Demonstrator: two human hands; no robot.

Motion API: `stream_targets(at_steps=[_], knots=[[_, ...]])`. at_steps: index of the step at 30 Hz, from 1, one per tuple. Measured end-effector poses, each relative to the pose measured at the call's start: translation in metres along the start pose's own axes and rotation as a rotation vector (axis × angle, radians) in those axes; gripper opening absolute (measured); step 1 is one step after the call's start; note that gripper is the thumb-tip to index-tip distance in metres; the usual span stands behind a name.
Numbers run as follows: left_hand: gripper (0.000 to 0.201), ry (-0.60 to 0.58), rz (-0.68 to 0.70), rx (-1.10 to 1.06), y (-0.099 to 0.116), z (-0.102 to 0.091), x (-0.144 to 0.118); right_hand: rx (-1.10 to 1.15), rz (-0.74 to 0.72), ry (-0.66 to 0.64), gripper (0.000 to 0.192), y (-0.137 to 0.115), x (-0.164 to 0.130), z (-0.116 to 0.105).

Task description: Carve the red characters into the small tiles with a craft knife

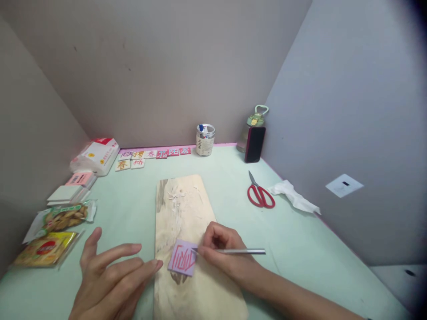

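A small purple square block (182, 258) with red carved lines lies on a pale wooden board (185, 209) near me. My right hand (223, 251) grips a thin metal carving tool (240, 251), its tip touching the block's right edge. My left hand (110, 275) hovers flat with fingers spread, just left of the board, fingertips close to the block but apart from it.
Red scissors (260, 194) and a crumpled white tissue (293, 195) lie at the right. A jar (204, 139), a bottle with a dark phone (255, 143), small character tiles (151, 154), a tissue pack (96, 155) and snack packets (56, 231) line the back and left.
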State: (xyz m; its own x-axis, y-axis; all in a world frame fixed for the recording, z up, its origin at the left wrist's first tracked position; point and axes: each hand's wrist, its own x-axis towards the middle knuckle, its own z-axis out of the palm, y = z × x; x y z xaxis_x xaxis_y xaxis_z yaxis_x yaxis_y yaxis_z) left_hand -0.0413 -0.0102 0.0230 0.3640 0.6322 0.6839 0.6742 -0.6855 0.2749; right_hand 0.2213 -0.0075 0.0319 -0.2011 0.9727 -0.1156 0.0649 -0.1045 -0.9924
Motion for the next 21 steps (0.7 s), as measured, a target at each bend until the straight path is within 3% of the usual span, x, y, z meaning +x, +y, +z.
stream_targets(at_steps=[3, 9, 12, 14, 21], knots=[[0.040, 0.029, 0.028, -0.060, 0.004, 0.007, 0.004, -0.002, 0.007, -0.003, 0.020, 0.001, 0.000, 0.000], [0.034, -0.294, -0.097, -0.184, 0.000, 0.027, 0.005, -0.038, -0.023, -0.004, 0.021, 0.003, -0.001, -0.002], [0.054, -0.399, -0.086, -0.161, -0.006, 0.033, -0.002, -0.068, -0.023, 0.002, 0.021, 0.002, -0.001, -0.003], [0.063, -0.412, -0.078, -0.162, -0.008, 0.036, -0.005, -0.089, -0.020, 0.012, 0.023, 0.001, -0.001, -0.004], [0.047, -0.424, -0.100, -0.224, -0.008, 0.042, -0.008, -0.145, -0.036, -0.040, 0.026, 0.001, -0.003, -0.007]])
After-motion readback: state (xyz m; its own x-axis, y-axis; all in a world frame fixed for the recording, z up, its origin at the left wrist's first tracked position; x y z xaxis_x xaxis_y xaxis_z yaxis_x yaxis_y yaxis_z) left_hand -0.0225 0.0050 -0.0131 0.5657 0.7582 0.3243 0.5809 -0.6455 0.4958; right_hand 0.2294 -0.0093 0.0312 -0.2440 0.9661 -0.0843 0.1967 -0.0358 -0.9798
